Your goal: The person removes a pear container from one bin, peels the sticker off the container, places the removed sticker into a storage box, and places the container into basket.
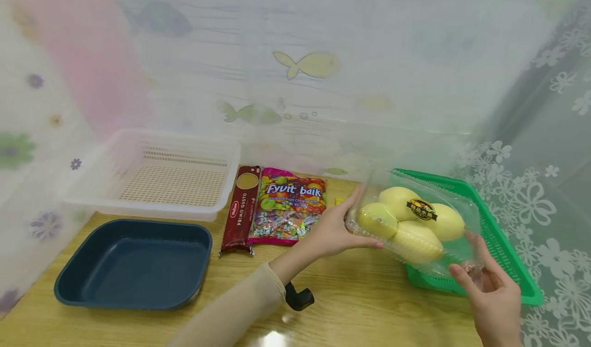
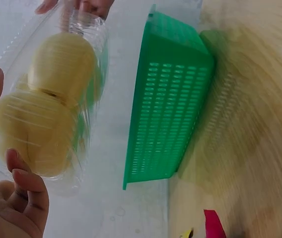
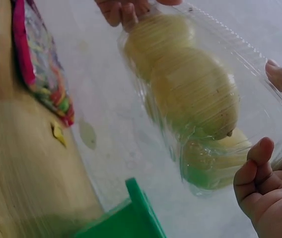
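Both hands hold a clear plastic clamshell box (image 1: 417,224) of several pale yellow round fruits, raised over the green basket. My left hand (image 1: 339,229) grips its left end, with the thumb along the near edge. At the right end, my right hand (image 1: 496,290) pinches the near corner between thumb and fingers. A dark label with gold print sits on the lid. Below and behind the box stands the green basket (image 1: 508,244), partly hidden by it; in the left wrist view the basket's slotted side (image 2: 171,104) shows beside the lifted box (image 2: 46,104).
Left of the hands lie a pink candy bag (image 1: 288,208) and a dark red spaghetti packet (image 1: 241,208). A white plastic basket (image 1: 171,211) stands at the back left, a dark blue tray (image 1: 138,303) in front of it. A small yellow item (image 3: 58,133) lies near the candy bag.
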Demonstrator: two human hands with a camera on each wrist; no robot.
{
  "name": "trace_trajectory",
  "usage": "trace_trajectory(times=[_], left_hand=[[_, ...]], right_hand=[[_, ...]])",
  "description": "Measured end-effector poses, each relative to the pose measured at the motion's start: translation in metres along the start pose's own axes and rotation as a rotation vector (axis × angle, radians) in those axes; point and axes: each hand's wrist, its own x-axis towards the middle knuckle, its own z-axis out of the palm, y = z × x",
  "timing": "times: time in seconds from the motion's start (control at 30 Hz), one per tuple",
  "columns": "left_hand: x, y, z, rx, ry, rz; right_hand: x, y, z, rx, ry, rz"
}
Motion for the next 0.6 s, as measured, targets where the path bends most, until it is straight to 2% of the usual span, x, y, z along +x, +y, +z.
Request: trace_trajectory(times=[0.13, 0.47, 0.6], left_hand=[[-0.012, -0.007, -0.007, 0.004, 0.023, 0.01], [-0.049, -0.028, -0.023, -0.038, 0.087, -0.057], [-0.066, -0.036, -0.029, -0.053, 0.139, -0.096]], right_hand=[[-0.004, 0.004, 0.01, 0.012, -0.051, -0.006], [-0.016, 0.017, 0.036, 0.021, -0.16, 0.018], [-0.018, 0.021, 0.05, 0.026, -0.206, -0.012]])
